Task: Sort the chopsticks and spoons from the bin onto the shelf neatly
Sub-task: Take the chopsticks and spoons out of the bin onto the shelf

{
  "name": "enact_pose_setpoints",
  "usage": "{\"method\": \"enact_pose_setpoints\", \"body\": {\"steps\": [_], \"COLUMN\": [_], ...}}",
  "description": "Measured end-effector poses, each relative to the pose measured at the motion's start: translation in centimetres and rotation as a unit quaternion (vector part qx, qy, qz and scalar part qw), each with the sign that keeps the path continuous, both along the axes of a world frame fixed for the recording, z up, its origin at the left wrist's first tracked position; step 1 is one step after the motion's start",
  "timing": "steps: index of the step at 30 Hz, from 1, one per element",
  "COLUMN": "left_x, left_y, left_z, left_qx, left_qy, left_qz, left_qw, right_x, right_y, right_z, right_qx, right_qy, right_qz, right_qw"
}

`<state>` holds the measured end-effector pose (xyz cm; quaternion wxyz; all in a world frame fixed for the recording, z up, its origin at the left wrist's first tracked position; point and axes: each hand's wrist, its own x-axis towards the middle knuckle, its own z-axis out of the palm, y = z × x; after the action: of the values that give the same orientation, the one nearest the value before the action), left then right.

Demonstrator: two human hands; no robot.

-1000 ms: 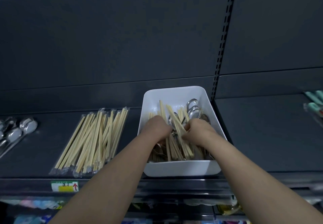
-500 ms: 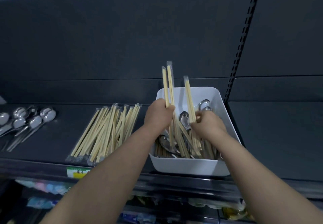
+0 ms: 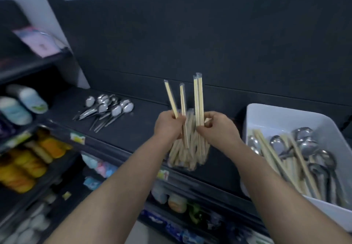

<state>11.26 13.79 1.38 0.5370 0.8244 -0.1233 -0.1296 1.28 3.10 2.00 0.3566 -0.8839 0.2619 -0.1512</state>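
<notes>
Head view:
- Left hand (image 3: 168,126): fingers curled round two clear-wrapped pale wooden chopstick pairs (image 3: 182,99). The sticks are near upright and lean left, with their top ends fanned apart.
- Right hand (image 3: 218,130): thumb and fingertips pinch a tight bundle of wrapped wooden chopsticks (image 3: 198,101). It stands upright and its top ends sit higher than the left hand's pairs.
- The hands are close side by side with a narrow gap between them. I cannot tell whether they touch.
- Both hands are raised over a loose pile of wrapped wooden chopsticks (image 3: 187,155). The pile lies on the dark grey flat shelf (image 3: 137,129), near the front edge, with the sticks running roughly front to back.
- A cluster of shiny steel spoons (image 3: 108,108) lies on the same shelf, left of the pile and well apart from it. Bowls point to the back wall and handles toward the front left.
- A white rectangular plastic bin (image 3: 276,114) stands at the right end of the shelf, away from the hands.
- In the bin, steel spoons with dark handles (image 3: 304,144) and wrapped chopsticks (image 3: 266,148) are mixed and crossing.
- A small price tag (image 3: 77,138) is on the shelf's front lip.
- Blurred yellow packets (image 3: 24,167) sit on the rack to the lower left.
</notes>
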Motion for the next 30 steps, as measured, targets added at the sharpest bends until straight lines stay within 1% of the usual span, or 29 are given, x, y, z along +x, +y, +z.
{"method": "enact_pose_setpoints", "body": {"steps": [2, 5, 7, 10, 13, 16, 18, 20, 21, 24, 26, 28, 30], "left_x": [2.8, 6.6, 8.7, 10.6, 11.1, 10.8, 10.4, 9.9, 9.7, 8.4, 7.0, 5.2, 2.9], "left_y": [4.0, 8.8, 10.6, 10.7, 8.6, 6.1, 5.3, 5.2, 5.2, 4.4, 2.9, 0.4, -2.3], "left_z": [-1.1, -2.7, -3.6, -4.9, -5.1, -5.4, -5.9, -6.2, -6.4, -5.8, -4.8, -3.7, -2.6], "left_qx": [0.029, 0.073, 0.098, 0.127, 0.133, 0.134, 0.151, 0.177, 0.175, 0.129, 0.102, 0.075, 0.052], "left_qy": [0.023, 0.067, 0.083, 0.087, 0.082, 0.055, 0.037, -0.002, -0.023, -0.075, -0.1, -0.122, -0.145], "left_qz": [0.006, -0.025, -0.052, -0.096, -0.155, -0.187, -0.2, -0.2, -0.194, -0.179, -0.193, -0.21, -0.223], "left_qw": [0.999, 0.995, 0.99, 0.983, 0.976, 0.972, 0.967, 0.964, 0.965, 0.972, 0.971, 0.967, 0.962], "right_x": [2.7, 5.8, 7.1, 8.2, 8.6, 8.4, 7.8, 6.9, 6.4, 4.4, 2.7, 0.6, -1.8], "right_y": [3.0, 6.3, 7.7, 8.5, 8.1, 7.4, 7.0, 6.7, 6.5, 5.7, 4.8, 3.3, 1.4], "right_z": [-0.6, -2.3, -3.7, -4.8, -5.0, -4.9, -5.1, -5.1, -5.1, -4.0, -2.9, -1.7, -1.1], "right_qx": [-0.005, 0.007, 0.023, 0.029, 0.01, 0.005, -0.004, -0.034, -0.054, -0.13, -0.18, -0.228, -0.266], "right_qy": [0.032, 0.075, 0.108, 0.153, 0.176, 0.174, 0.185, 0.198, 0.195, 0.154, 0.122, 0.099, 0.094], "right_qz": [0.012, 0.005, -0.012, -0.07, -0.119, -0.135, -0.134, -0.137, -0.14, -0.144, -0.15, -0.164, -0.185], "right_qw": [0.999, 0.997, 0.994, 0.985, 0.977, 0.975, 0.973, 0.97, 0.969, 0.969, 0.965, 0.955, 0.941]}}
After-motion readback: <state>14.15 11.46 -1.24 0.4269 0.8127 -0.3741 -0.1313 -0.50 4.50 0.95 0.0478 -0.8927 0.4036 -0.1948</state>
